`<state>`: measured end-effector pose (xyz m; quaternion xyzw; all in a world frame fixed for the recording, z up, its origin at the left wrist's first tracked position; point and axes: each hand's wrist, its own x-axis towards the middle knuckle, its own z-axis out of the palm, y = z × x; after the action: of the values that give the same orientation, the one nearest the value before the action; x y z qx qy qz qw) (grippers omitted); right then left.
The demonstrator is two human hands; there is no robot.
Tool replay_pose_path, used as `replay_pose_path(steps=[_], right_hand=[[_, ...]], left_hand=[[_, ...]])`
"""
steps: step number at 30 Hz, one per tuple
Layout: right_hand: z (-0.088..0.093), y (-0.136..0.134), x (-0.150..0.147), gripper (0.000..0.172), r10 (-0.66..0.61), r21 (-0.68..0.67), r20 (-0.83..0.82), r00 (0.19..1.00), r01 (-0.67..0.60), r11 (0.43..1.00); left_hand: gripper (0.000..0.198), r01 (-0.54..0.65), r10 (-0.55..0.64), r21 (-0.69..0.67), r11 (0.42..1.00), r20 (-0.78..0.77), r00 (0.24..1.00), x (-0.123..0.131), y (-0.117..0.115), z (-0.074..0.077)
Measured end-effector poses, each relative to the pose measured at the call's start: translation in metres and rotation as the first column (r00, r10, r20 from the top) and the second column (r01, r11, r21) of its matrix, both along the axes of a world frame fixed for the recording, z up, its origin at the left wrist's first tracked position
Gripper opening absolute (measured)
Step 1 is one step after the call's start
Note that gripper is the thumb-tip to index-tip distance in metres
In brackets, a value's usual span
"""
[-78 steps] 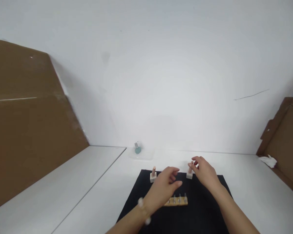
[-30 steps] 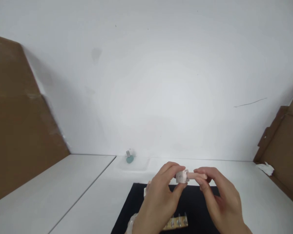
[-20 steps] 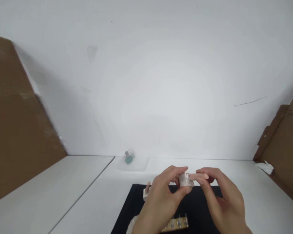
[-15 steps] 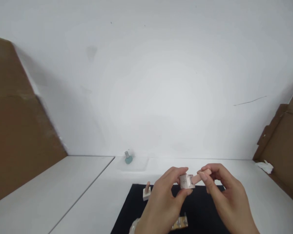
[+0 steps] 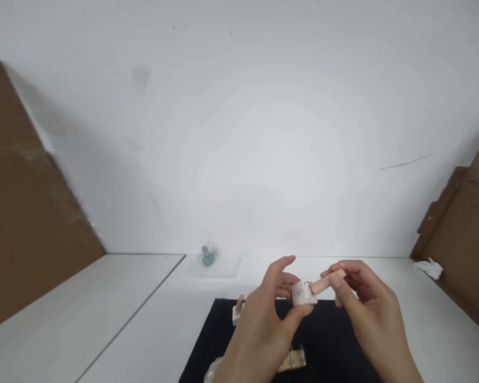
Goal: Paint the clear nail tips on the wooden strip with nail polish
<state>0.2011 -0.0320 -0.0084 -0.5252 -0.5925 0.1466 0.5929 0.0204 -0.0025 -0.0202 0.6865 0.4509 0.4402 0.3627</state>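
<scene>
Above the black mat, my left hand [image 5: 263, 324] holds a small pale pink square bottle [image 5: 299, 293], which looks like nail polish, tilted on its side. Its thumb presses from below, the index finger is lifted clear, and the other fingers are behind. My right hand [image 5: 369, 308] pinches the long pink cap [image 5: 326, 283] between thumb and fingers. At the bottle's mouth the cap's lower end meets a dark neck; whether it is loose I cannot tell. Behind my left wrist, a similar white square bottle with a tan cap [image 5: 239, 305] stands on the mat, partly hidden.
On the black mat [image 5: 327, 346] lies a gold strip with clear round parts [image 5: 295, 360], partly behind my left hand. A teal bottle with a grey cap [image 5: 208, 257] stands by the white wall. Brown cardboard [image 5: 27, 202] flanks the left; crumpled white tissue [image 5: 430, 268] lies at right.
My left index finger has lifted off the bottle. The bottle has tilted slightly, and the cap has turned a little in my right hand. The view has shifted slightly.
</scene>
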Motion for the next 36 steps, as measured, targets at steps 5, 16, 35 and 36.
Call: replay_pose_path(steps=[5,16,35,36], right_hand=[[-0.002,-0.002,-0.003,0.014,-0.024,0.151,0.16,0.987,-0.001,0.989],[-0.008,0.001,-0.001,0.014,-0.009,0.048,0.067,0.998,0.006,0.999],[0.003,0.006,0.014,0.016,0.236,-0.107,-0.05,0.97,-0.24,0.965],[0.001,0.008,0.015,0.019,0.25,-0.12,-0.091,0.964,-0.26,0.958]], left_hand=[[0.062,0.006,-0.005,-0.057,0.998,0.013,1.0,0.002,0.001,0.002],[0.053,0.045,-0.037,-0.115,0.992,0.066,0.997,0.006,0.003,-0.001],[0.062,0.296,-0.214,-0.321,0.9,0.267,0.94,0.006,0.008,0.004],[0.061,0.31,-0.218,-0.325,0.893,0.29,0.932,0.005,0.009,0.004]])
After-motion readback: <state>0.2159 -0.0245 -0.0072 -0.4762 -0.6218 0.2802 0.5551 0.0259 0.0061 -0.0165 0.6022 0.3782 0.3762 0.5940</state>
